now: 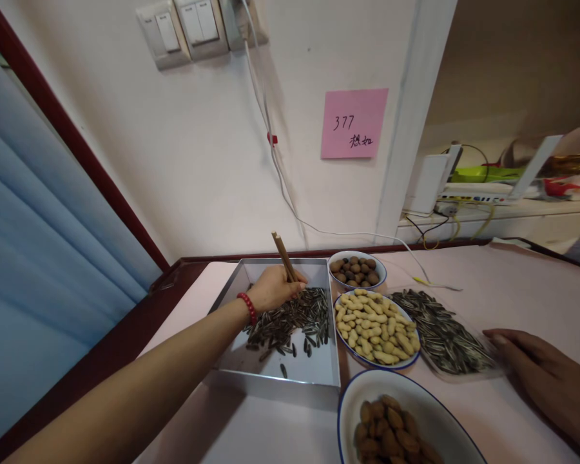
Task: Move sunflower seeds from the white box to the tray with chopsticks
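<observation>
My left hand (274, 288) reaches out over a grey square tray (290, 370) and is closed on a pair of brown chopsticks (283, 256), whose upper ends stick up toward the wall. Their tips are down among the striped sunflower seeds (299, 316) heaped in the tray. A red bead bracelet (247, 307) circles that wrist. My right hand (544, 370) lies flat on the table at the right, fingers stretched out, holding nothing, close to a second spread of sunflower seeds (439, 332) on a clear sheet.
A plate of peanuts in shells (374, 325) sits right of the tray, a small bowl of brown nuts (356, 269) behind it, and a bowl of almonds (391, 428) at the near edge. A white cable (280, 174) hangs down the wall beside a pink note (352, 124).
</observation>
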The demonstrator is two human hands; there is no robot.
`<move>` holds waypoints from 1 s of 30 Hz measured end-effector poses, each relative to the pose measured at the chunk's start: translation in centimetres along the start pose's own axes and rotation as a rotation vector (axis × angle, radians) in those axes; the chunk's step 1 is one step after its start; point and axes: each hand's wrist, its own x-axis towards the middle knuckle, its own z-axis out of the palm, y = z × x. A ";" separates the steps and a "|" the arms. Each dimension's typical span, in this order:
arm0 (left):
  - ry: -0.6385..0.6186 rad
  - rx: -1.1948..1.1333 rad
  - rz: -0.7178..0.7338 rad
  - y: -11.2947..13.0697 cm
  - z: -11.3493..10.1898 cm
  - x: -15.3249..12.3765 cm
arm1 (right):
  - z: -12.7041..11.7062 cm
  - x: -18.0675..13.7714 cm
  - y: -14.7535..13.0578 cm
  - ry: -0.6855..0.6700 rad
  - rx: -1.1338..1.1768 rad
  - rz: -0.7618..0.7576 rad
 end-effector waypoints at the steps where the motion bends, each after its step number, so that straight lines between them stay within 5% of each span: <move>1: 0.000 0.016 0.009 -0.1 0.1 0.0 | 0.0 0.0 0.1 -0.002 -0.005 0.003; 17: 0.115 0.108 0.076 -1.1 0.5 0.4 | 0.0 0.1 -0.3 -0.017 -0.037 0.004; 30: 0.174 -0.347 -0.188 -1.2 0.5 1.0 | -0.2 0.0 -0.2 -0.012 -0.039 -0.013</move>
